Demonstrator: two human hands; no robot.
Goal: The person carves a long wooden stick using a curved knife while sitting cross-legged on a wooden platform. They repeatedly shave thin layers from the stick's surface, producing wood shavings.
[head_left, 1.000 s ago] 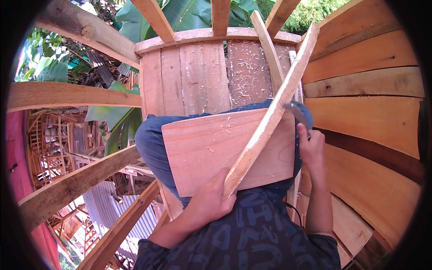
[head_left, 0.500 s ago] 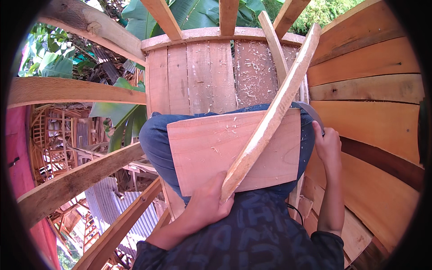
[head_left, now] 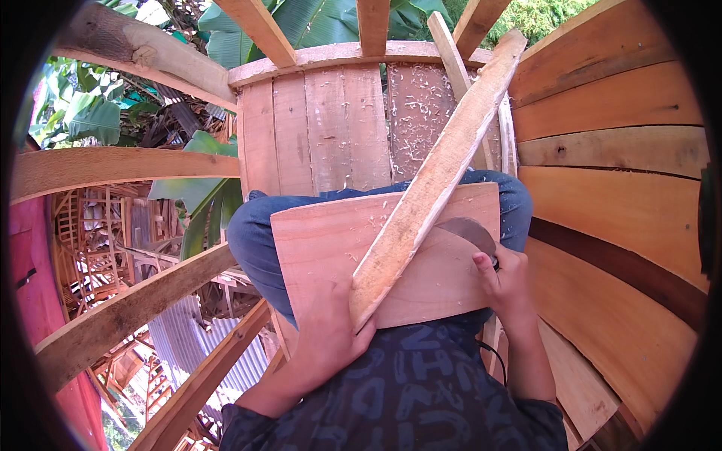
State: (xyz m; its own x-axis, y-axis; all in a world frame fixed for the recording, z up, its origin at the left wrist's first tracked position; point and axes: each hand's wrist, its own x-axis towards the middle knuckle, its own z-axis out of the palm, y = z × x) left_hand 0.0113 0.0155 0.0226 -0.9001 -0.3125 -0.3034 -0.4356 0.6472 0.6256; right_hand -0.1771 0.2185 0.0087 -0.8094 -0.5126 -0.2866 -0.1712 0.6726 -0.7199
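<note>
Just now the knife (head_left: 472, 233) came in from beside my knee (head_left: 517, 209), and the stick (head_left: 436, 180) rolled broad face up. My left hand (head_left: 329, 325) grips the stick's lower end, the wood slanting from seven to one o'clock across the board (head_left: 320, 240) on my lap (head_left: 256, 233). My right hand (head_left: 510, 282) clasps the knife, its blade over the board, pointing toward ten o'clock.

I have a long, pale-tan, rough-faced wooden strip (head_left: 436, 180) slanting across the pinkish-brown rectangular wooden board (head_left: 323, 255), its far end jutting beyond the board's far edge. I make out a broad, curved, greyish metal blade (head_left: 469, 231) over the board's right part.
</note>
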